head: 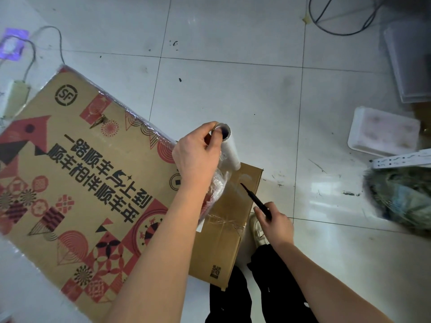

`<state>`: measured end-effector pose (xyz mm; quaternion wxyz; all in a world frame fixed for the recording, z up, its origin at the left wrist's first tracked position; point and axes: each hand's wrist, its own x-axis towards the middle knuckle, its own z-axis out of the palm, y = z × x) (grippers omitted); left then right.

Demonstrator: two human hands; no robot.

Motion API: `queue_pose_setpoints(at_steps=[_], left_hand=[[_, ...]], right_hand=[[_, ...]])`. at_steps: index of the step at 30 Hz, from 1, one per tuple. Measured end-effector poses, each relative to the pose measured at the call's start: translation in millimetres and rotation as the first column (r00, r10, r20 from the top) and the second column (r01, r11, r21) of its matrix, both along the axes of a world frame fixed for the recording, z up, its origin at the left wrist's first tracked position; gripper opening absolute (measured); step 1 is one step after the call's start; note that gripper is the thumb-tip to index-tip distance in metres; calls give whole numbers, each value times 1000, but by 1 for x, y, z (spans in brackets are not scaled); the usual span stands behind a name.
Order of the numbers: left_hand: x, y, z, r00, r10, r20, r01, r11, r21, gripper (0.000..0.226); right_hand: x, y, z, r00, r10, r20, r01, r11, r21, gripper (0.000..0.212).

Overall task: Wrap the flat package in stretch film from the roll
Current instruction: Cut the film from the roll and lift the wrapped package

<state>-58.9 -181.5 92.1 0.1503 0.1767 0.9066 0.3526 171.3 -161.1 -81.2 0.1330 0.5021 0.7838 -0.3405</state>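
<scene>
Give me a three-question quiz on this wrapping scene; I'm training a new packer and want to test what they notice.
1. True or false: the left hand grips the film roll at its top end.
2. What does the right hand hold? A) scissors B) a thin black tool C) a tape gun
3. Fill in: bunched film runs from the roll down to the ____ printed with red patterns.

Key: 1 true; 2 B, its tip pointing toward the film; 3 cardboard package, which lies tilted above the tiled floor.
</scene>
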Motion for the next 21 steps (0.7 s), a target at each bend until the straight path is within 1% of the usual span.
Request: queue_pose_setpoints(at_steps=[3,6,8,10,17,20,21], left_hand=[[1,-1,1,1000,2,1,-2,1000,5,20],[1,-1,1,1000,-8,-6,8,1000,3,21],[1,-1,2,1000,-16,-15,16,1000,-9,21],[0,-1,2,1000,-19,-19,19,1000,-7,22],[0,-3,1,999,-39,-26,38,999,-21,23],[0,-4,1,998,-50,-24,50,998,-25,24],[-1,-4,1,998,-53,-26,52,998,-28,24]], right_hand=[[-16,-21,-1,992,-126,-4,123,974,-189,29],[-29,-45,4,931,-364,-42,328,880,-344,25],[-35,-58,7,888,-458,-43,407,826,-390,24],[-40,-66,7,864,-502,-45,442,798,-410,25],[-53,-84,-2,838,-545,5,471,720,-509,19],[-56,-89,-11,813,-582,32,496,662,-561,13],[-56,-91,-17,807,-589,51,506,644,-574,15]])
